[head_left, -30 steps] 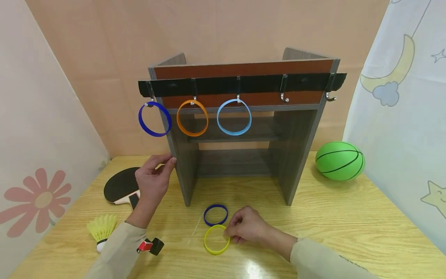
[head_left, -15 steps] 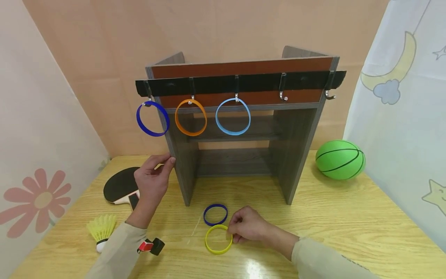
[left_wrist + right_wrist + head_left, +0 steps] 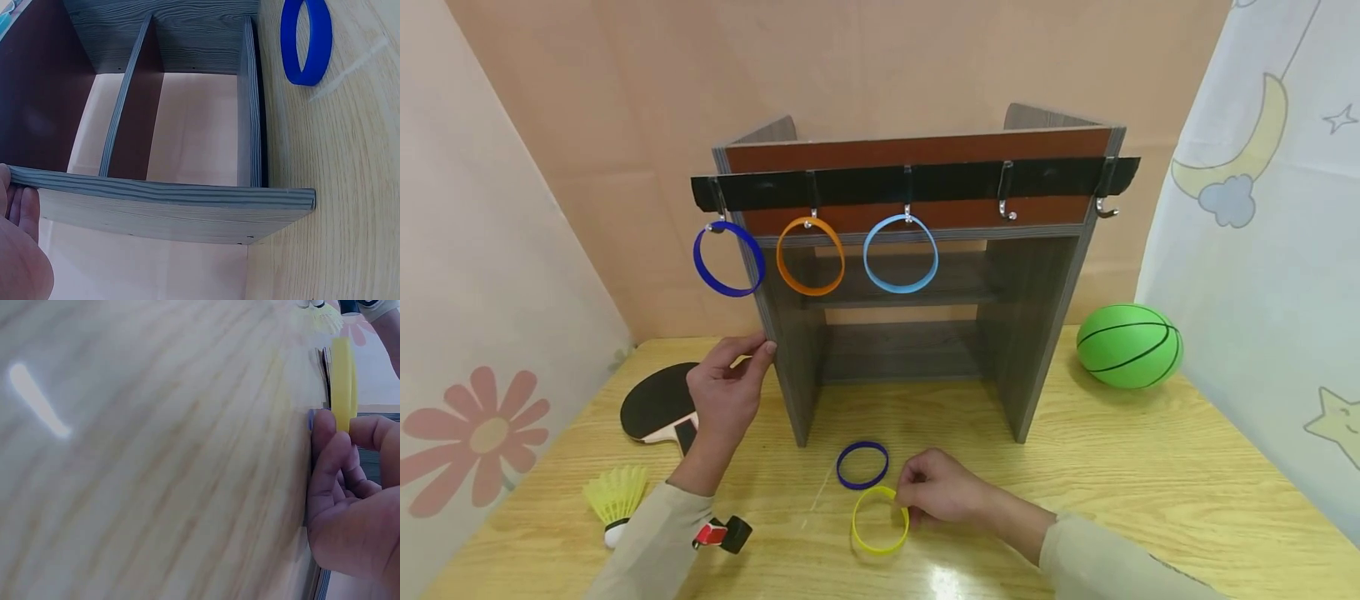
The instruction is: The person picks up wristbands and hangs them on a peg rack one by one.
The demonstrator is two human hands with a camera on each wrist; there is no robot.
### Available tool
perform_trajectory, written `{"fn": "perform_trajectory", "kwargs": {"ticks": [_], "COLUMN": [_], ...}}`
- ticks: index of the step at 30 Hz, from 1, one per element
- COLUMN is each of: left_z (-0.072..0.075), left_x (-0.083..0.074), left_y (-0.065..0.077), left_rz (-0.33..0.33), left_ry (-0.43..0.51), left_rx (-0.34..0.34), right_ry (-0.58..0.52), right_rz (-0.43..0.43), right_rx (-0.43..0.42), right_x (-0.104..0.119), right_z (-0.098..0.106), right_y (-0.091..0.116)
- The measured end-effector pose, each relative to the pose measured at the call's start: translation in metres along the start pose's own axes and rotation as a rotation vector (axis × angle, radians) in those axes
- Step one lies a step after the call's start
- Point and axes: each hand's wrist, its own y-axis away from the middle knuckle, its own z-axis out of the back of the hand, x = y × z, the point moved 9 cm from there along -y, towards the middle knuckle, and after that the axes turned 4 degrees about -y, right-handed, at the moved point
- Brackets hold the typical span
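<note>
Near shelf unit (image 3: 1030, 308), right fingers (image 3: 331, 462) pinch yellow ring (image 3: 342, 381).

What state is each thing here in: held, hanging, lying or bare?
Thin yellow ring: pinched by the right hand
Lower dark blue ring: lying on the pale wooden table
Upper dark blue ring: hanging
Orange ring: hanging
Light blue ring: hanging
Two rightmost silver hooks: bare
Grey wood-grain shelf: upright, gripped by the left hand
Green black-lined ball: resting on the table
Black paddle: lying flat, partly hidden
Yellow shuttlecock: lying on its side
</note>
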Motion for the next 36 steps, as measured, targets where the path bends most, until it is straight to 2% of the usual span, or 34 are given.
{"fn": "perform_trajectory", "kwargs": {"ticks": [13,26,29,36], "left_z": [0.0,-0.001,0.0,0.004], "left_x": [-0.001,0.001,0.005,0.027], "left_y": [-0.001,0.0,0.001,0.007], "left_rz": [0.008,0.013,0.007,0.013], "left_ry": [-0.022,-0.023,-0.003,0.026], "left_rx": [0.01,0.013,0.009,-0.01], "right_ry": [-0.109,-0.195,-0.2,-0.233], "right_rz": [0.023,0.028,0.062,0.232], "right_rx": [0.097,0.181,0.178,0.161], "right_x": [-0.001,0.008,0.015,0.048], "right_z": [0.012,0.043,0.053,0.081], "right_y": [0.017,0.036,0.04,0.047]}}
